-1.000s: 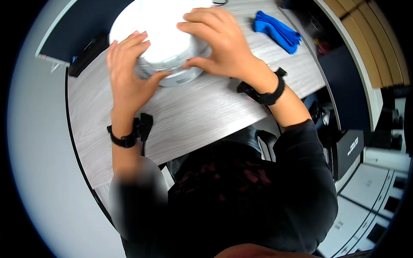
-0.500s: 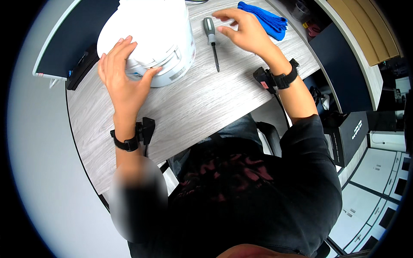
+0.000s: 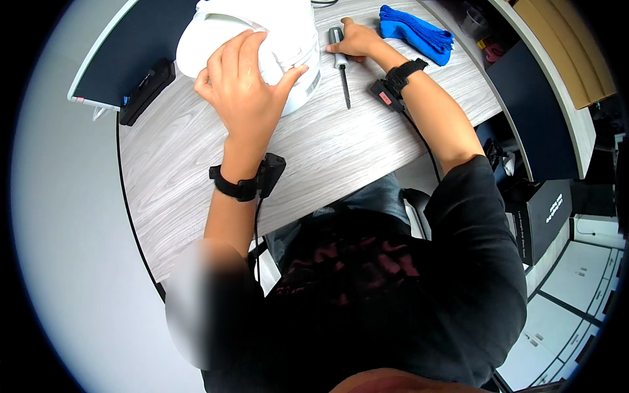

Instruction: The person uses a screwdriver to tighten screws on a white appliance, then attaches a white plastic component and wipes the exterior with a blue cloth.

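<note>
A white, rounded appliance with a lid and carry handle (image 3: 209, 39) stands at the far left of the desk. My left hand (image 3: 244, 88) rests on its near side and lid. The fingers are spread and the thumb is stretched out to the right. Just right of the appliance lies a screwdriver (image 3: 341, 61) with a grey handle and dark shaft, its tip pointing toward me. My right hand (image 3: 359, 40) is closed around the handle, thumb across it; some fingers are partly hidden. Both wrists wear black straps with small black boxes.
A folded blue cloth (image 3: 416, 36) lies beyond my right hand. At the left edge stand a dark panel (image 3: 118, 49) and a black device (image 3: 147, 93). Shelving (image 3: 537, 105) borders the right side. Cables (image 3: 429, 144) hang from the wrist boxes.
My left hand has slid right across the front of the appliance. My right hand has come down from above the desk onto the screwdriver's handle. The view has shifted slightly.
</note>
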{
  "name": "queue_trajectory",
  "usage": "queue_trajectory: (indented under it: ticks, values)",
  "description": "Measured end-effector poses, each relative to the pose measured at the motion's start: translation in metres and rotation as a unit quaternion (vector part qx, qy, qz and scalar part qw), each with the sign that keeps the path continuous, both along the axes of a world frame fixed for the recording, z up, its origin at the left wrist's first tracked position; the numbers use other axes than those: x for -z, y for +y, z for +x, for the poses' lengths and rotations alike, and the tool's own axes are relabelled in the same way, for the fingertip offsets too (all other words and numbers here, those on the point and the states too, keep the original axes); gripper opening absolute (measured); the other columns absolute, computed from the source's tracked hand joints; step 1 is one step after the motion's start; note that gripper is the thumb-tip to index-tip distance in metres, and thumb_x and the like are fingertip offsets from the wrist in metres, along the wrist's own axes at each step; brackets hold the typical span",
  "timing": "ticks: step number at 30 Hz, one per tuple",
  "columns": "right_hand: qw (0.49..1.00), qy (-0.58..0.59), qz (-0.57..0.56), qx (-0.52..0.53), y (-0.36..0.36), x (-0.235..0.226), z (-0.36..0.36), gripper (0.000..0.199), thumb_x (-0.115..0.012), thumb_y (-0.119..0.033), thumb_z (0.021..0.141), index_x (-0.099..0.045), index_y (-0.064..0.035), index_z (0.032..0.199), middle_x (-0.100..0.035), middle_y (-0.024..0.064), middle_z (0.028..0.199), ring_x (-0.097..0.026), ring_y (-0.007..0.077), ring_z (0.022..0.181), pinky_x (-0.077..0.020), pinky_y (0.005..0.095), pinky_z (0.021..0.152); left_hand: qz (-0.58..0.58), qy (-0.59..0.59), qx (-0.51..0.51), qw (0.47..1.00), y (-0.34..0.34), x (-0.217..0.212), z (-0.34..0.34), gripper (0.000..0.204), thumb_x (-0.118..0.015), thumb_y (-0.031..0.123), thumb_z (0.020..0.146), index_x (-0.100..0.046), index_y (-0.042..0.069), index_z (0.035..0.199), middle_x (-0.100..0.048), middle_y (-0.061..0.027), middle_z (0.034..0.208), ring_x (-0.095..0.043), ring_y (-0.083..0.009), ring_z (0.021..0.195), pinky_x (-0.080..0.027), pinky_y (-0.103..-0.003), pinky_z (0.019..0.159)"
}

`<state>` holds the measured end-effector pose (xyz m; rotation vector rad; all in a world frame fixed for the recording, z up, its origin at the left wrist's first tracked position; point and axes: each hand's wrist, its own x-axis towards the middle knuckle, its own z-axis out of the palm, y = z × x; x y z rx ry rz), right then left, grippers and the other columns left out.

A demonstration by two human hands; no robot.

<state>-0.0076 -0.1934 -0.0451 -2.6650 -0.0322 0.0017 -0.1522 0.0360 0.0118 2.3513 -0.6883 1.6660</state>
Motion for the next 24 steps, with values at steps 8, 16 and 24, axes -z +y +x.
queue_trajectory:
  ticks: [8, 16, 24]
  values:
    - [0.977, -0.024, 0.21, -0.013, -0.027, -0.021, -0.029, 0.079, -0.074, -0.018, 0.082, -0.041, 0.0032, 0.15, -0.072, 0.0176, 0.083, -0.069, 0.017, 0.057, -0.0605, 0.0291, 0.052, -0.017, 0.047, 0.027, 0.998, -0.006, -0.006, -0.013, 0.066, -0.091, 0.04, 0.071, -0.066, 0.008, 0.122, -0.066, -0.009, 0.126, -0.053, -0.0273, 0.124, -0.028, -0.046, 0.103]
    - [0.849, -0.149, 0.501, 0.072, -0.128, -0.035, -0.113, 0.076, -0.065, -0.01, 0.085, -0.033, -0.0062, 0.155, -0.065, 0.0104, 0.08, -0.063, 0.0174, 0.057, -0.0536, 0.0293, 0.05, 0.011, 0.213, 0.34, 0.916, -0.059, 0.004, -0.028, 0.029, -0.081, 0.016, 0.08, -0.072, 0.005, 0.105, -0.072, -0.0114, 0.094, -0.068, -0.0283, 0.083, -0.053, -0.035, 0.072]
    - [0.794, -0.203, 0.539, 0.194, -0.183, 0.002, -0.186, 0.058, -0.062, -0.004, 0.088, -0.043, -0.013, 0.142, -0.063, 0.0083, 0.083, -0.066, 0.0188, 0.063, -0.0593, 0.0318, 0.054, 0.12, 0.489, 0.196, 0.842, -0.146, 0.052, 0.031, 0.035, -0.081, 0.027, 0.082, -0.074, 0.012, 0.114, -0.075, -0.006, 0.1, -0.071, -0.0243, 0.087, -0.056, -0.038, 0.078]
